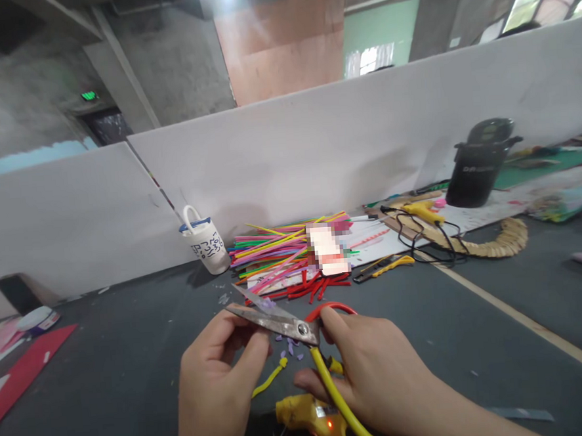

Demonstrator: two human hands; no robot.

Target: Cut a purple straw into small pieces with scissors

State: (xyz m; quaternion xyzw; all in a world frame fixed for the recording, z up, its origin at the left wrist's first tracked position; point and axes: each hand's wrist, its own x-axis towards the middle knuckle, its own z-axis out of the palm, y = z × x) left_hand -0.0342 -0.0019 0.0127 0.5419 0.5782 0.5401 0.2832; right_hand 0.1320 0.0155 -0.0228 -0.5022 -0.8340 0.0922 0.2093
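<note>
My right hand (374,377) grips the red and yellow handles of a pair of scissors (277,319), whose open blades point left. My left hand (216,374) is pinched closed just under the blade tips, holding something small that I cannot make out; a purple piece shows between the blades. Small purple scraps (289,349) lie on the dark table below. A short yellow strip (269,380) lies between my hands. A yellow glue gun (313,419) lies under my right hand near the table's front edge.
A pile of coloured sticks and red strips (283,258) lies beyond the scissors, beside a white cup (206,245). Farther right are a second glue gun (421,211) with black cable, a utility knife (383,268), a black pot (479,164) and a white partition (316,144).
</note>
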